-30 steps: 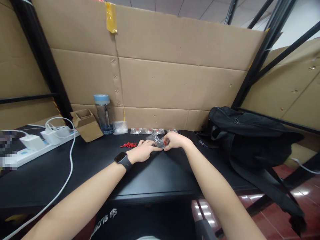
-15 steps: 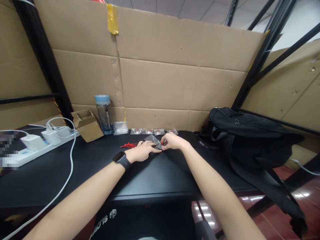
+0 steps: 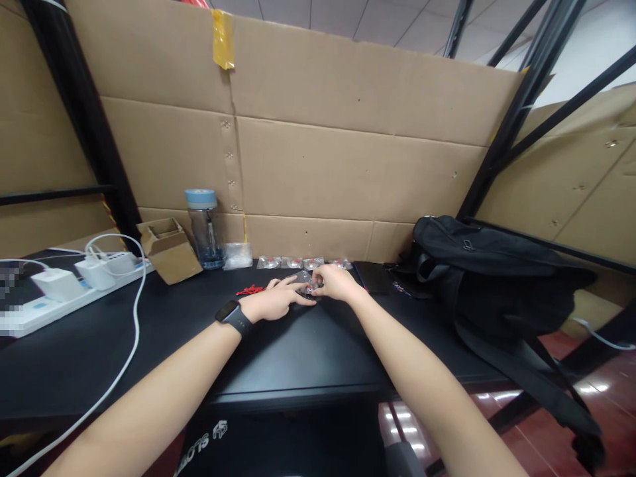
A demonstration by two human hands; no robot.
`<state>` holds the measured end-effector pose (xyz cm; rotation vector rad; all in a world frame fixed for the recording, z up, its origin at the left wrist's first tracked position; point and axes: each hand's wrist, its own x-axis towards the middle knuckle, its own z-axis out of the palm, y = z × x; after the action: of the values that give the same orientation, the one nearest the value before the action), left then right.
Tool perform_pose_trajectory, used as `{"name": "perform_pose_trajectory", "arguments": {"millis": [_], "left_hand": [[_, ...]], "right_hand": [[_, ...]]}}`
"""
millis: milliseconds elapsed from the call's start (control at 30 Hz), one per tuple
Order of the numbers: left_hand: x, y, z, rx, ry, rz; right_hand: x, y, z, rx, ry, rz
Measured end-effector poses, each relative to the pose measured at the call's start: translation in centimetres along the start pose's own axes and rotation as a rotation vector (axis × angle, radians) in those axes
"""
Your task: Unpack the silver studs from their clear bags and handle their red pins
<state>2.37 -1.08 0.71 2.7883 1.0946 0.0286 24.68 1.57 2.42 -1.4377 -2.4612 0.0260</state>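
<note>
A small clear plastic bag point(image 3: 301, 275) lies on the black table between my two hands. My left hand point(image 3: 273, 302), with a dark watch on the wrist, holds the bag against the table with its fingers. My right hand point(image 3: 334, 281) pinches a small red item point(image 3: 310, 289) at the bag's near right part; its exact kind is too small to make out. Just left of my left fingers lies a bunch of red cord point(image 3: 250, 290). Behind the hands, several filled clear bags point(image 3: 292, 262) with red bits inside form a row along the cardboard.
A blue-lidded bottle point(image 3: 205, 228), an open carton point(image 3: 171, 250) and a clear packet point(image 3: 237, 256) stand back left. A power strip point(image 3: 74, 298) with white cables lies at left. A black backpack point(image 3: 497, 278) sits at right, beside a dark flat object point(image 3: 373, 277).
My right hand has moved slightly left, bringing the red item to the bag by my left fingers. My left hand stays on the bag. The whole view has shifted a little.
</note>
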Motion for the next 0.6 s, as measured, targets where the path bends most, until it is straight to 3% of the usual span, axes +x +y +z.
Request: {"name": "perform_pose_trajectory", "arguments": {"millis": [300,500,600], "left_hand": [[-0.7,0.4,-0.9,0.009,-0.021,-0.065],[-1.0,-0.1,-1.8,-0.005,-0.013,-0.107],[-1.1,-0.1,-1.9,-0.005,-0.018,-0.092]], "right_hand": [[0.8,-1.5,1.9,-0.136,0.105,0.122],[0.4,-0.7,1.0,-0.012,0.006,0.064],[0.2,-0.3,0.6,-0.012,0.036,0.066]]}}
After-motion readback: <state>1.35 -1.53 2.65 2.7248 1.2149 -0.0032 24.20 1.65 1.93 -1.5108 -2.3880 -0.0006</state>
